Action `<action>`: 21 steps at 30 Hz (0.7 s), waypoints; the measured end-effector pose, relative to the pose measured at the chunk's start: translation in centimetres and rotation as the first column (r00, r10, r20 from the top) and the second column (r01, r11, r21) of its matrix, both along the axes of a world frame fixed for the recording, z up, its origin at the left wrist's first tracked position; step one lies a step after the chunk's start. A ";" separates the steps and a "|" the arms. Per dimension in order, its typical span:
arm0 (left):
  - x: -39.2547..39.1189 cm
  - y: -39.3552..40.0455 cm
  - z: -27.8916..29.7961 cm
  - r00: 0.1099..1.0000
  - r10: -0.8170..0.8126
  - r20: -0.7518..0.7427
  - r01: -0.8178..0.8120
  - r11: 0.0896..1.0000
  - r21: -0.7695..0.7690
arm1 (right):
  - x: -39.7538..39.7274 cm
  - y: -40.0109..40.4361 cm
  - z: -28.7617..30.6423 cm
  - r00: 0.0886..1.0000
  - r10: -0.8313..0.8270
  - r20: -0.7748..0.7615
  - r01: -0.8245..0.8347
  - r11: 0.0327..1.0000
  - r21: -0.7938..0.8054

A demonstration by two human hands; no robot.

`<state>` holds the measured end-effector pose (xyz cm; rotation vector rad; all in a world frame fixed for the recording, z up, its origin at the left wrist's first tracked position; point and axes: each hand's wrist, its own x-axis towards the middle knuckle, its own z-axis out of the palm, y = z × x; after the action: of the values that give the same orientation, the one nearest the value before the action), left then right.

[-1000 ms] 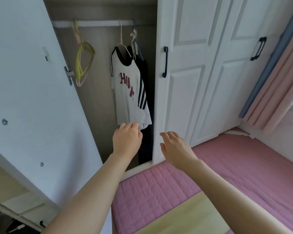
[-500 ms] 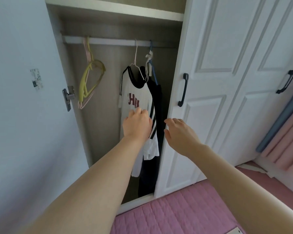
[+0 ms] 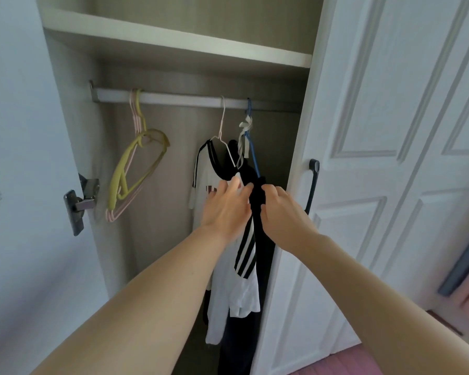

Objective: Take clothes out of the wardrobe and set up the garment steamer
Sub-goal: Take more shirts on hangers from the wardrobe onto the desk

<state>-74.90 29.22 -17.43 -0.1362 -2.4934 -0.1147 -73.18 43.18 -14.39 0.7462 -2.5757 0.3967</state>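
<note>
Inside the open wardrobe, a white T-shirt (image 3: 236,288) with black striped sleeves hangs on a white wire hanger (image 3: 224,136) from the rail (image 3: 179,100). Behind it a dark garment (image 3: 257,201) hangs on a blue hanger (image 3: 252,147). My left hand (image 3: 225,207) lies on the T-shirt's shoulder with its fingers spread, touching the dark cloth. My right hand (image 3: 282,212) pinches the dark garment's shoulder just below the blue hanger. No steamer is in view.
Empty yellow and pink hangers (image 3: 136,174) hang at the rail's left end. A shelf (image 3: 173,41) runs above the rail. The open door (image 3: 19,185) stands at left, a closed door with a black handle (image 3: 312,185) at right. Pink bedding (image 3: 363,361) shows at bottom right.
Both hands rose from near the T-shirt's hem up to the shoulders of the hanging clothes, and the view tilted upward. The right hand closed on the dark garment.
</note>
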 end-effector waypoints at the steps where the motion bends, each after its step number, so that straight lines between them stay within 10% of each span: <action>1: -0.3 -0.2 -0.2 1.000 0.001 0.014 -0.001 1.000 -0.025 | -0.6 -0.2 0.2 1.000 0.001 0.002 0.000 1.000 -0.014; 21: -5.0 -5.0 2.0 0.999 0.040 0.010 -0.041 0.956 0.290 | -9.8 -5.2 0.8 0.902 0.011 0.432 0.196 0.881 -0.431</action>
<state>-79.91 24.24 -15.45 0.0388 -2.4496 -0.4613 -83.01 37.98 -13.59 0.3811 -2.7120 1.2152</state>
